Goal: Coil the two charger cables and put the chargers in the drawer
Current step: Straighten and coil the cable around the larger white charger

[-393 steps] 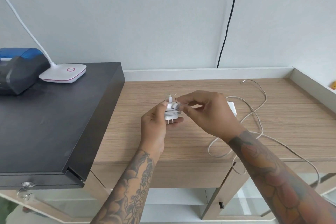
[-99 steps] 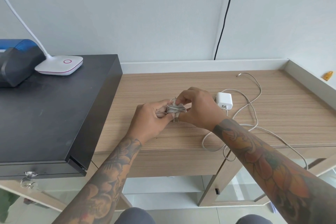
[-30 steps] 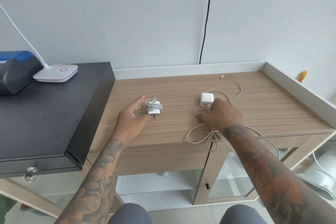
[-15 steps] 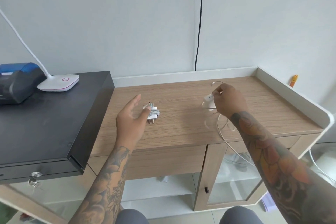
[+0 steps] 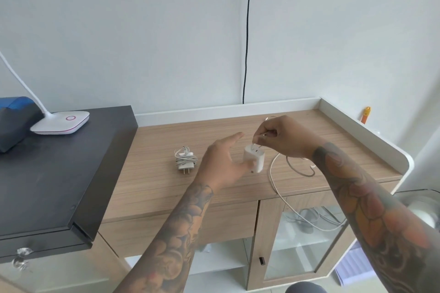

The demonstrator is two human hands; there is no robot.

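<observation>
Pale wall (image 5: pixel 142 31) is filling the upper frame, with a wooden counter (image 5: pixel 214 131) crossing the middle.

Second charger (image 5: pixel 254 158), white and blocky, is sitting just right of frame centre, above the counter. The left hand (image 5: pixel 221 164) is holding it from the left; thumb contact is hidden behind the block, and the upper fingers are extending straight. The right hand (image 5: pixel 278 135) is pinching the loose cable (image 5: pixel 273 181) just above the charger, fingers curled together on it. The cable's plug end is too small to make out. The cable is looping on the counter at right, then dropping over the front edge and hanging before a glass cabinet door (image 5: pixel 302 240); its far end is lost behind the right forearm.

First charger (image 5: pixel 185 160), its cable wound round it, is lying on the counter left of centre, prongs pointing toward the front edge, apart from both hands.

A closed drawer front (image 5: pixel 181 223) is running under the counter edge at lower centre. A black box (image 5: pixel 59 173) is occupying the left of the frame, carrying a white lamp base (image 5: pixel 62 122) and a blue-and-dark object (image 5: pixel 14 121) cut off by the left edge. A black wire (image 5: pixel 247 31) is running down the wall at upper centre. A small orange item (image 5: pixel 365 114) at right is unclear.
</observation>
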